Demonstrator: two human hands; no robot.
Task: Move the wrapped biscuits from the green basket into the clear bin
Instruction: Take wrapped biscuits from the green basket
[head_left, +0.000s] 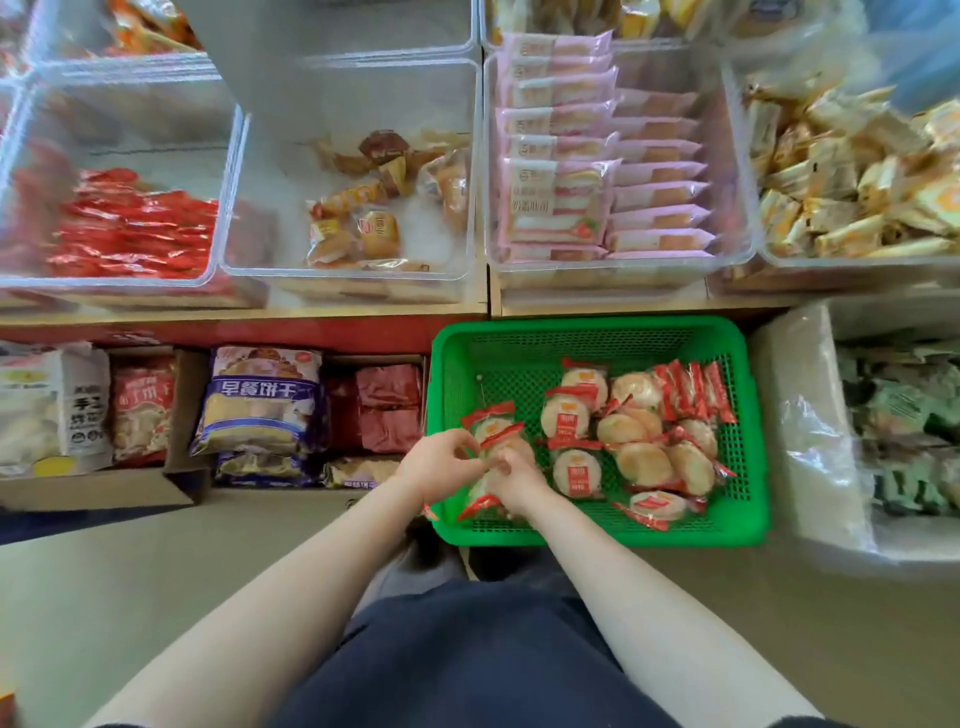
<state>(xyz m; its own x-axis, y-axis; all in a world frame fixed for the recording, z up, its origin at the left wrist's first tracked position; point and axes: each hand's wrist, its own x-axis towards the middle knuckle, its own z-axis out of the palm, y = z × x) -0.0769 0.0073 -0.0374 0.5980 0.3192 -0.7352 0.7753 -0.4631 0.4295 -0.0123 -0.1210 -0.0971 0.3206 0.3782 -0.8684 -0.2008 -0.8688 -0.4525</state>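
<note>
Both hands meet over the near-left corner of the basket (597, 338). The left hand (441, 467) and right hand (514, 480) are curled together around a small bunch of biscuits (491, 426), gathering them. Most packs (639, 447) lie loose just right of the right hand, so the basket seems far from emptied. Which bin (353, 171) is meant cannot be told; the one above the left hand holds only a few other snacks. Much remains, by the look of it.
</note>
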